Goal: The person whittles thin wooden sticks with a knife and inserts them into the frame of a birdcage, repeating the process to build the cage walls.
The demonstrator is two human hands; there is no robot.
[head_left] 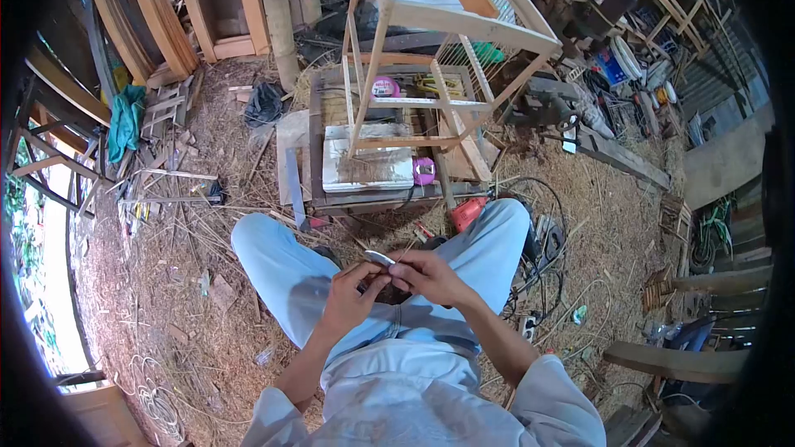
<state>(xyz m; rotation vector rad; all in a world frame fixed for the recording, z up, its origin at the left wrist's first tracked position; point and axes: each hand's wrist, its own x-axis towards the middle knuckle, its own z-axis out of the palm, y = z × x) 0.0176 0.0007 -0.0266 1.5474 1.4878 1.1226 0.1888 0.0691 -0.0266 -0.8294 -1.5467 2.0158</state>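
In front of my lap, both hands are drawn close together with fingers pinched. My left hand (352, 296) and my right hand (429, 277) meet at a small pale, blade-like piece (379, 257) that sticks out between the fingertips. Its exact kind is too small to make out, and the fingers cover part of it. Beyond my knees stands a light wooden frame (464, 21) with thin rods on one side, resting over a low wooden work table (356, 201). A whitish board (352, 172) and a purple-and-white roll (423, 170) lie on that table.
A red power tool (469, 213) lies by my right knee, with a black cable (561, 236) looping beside it. A handsaw (295, 186) leans at the table's left. Wood shavings cover the floor (207, 323). Curved wooden frames (149, 12) stand at the back left.
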